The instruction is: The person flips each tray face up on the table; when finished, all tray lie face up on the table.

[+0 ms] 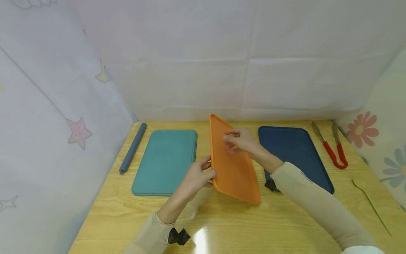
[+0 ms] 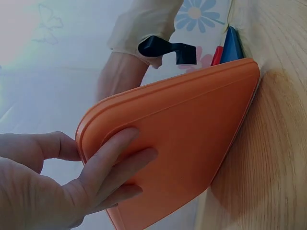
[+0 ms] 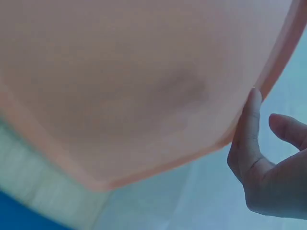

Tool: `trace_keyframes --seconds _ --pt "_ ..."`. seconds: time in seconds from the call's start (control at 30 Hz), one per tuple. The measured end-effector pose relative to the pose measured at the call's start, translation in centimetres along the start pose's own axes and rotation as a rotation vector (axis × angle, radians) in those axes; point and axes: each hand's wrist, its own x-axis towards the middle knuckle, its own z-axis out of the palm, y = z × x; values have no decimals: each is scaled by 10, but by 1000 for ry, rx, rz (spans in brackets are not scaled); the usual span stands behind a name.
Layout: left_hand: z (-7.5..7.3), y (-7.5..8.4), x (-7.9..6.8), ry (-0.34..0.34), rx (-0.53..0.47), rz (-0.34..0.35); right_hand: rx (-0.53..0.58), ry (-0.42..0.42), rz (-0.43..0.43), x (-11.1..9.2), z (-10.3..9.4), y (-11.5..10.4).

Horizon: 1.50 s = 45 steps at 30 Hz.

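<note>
An orange tray (image 1: 233,165) stands tilted up on one side above the wooden table, its rimmed inner face turned to the right. My left hand (image 1: 197,174) pinches its raised left edge, thumb on the rim. In the left wrist view, the fingers (image 2: 120,167) of that hand lie against the tray's underside (image 2: 187,143). My right hand (image 1: 241,141) is in front of the inner face, its fingers loosely bent and slightly blurred. In the right wrist view, the right hand's fingertips (image 3: 254,98) are at the tray's rim; whether they touch it I cannot tell.
A teal tray (image 1: 166,162) lies left on the table (image 1: 127,218), beside a grey-blue rod (image 1: 133,148). To the right are a dark blue tray (image 1: 291,155), red-handled tongs (image 1: 333,151) and a thin gold-coloured spoon (image 1: 369,197). Patterned cloth (image 1: 196,70) hangs around the table.
</note>
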Motion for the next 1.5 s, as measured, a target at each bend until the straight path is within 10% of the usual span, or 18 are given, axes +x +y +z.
trace_keyframes --seconds 0.43,1.0,1.5 --pt "-14 -13 -5 6 -65 -34 -120 -8 204 -9 -58 106" --pt "-49 -31 20 -53 -172 -114 -94 -128 193 -24 -79 118" --pt "-70 -54 61 -124 32 -185 -75 -106 184 -29 -88 122"
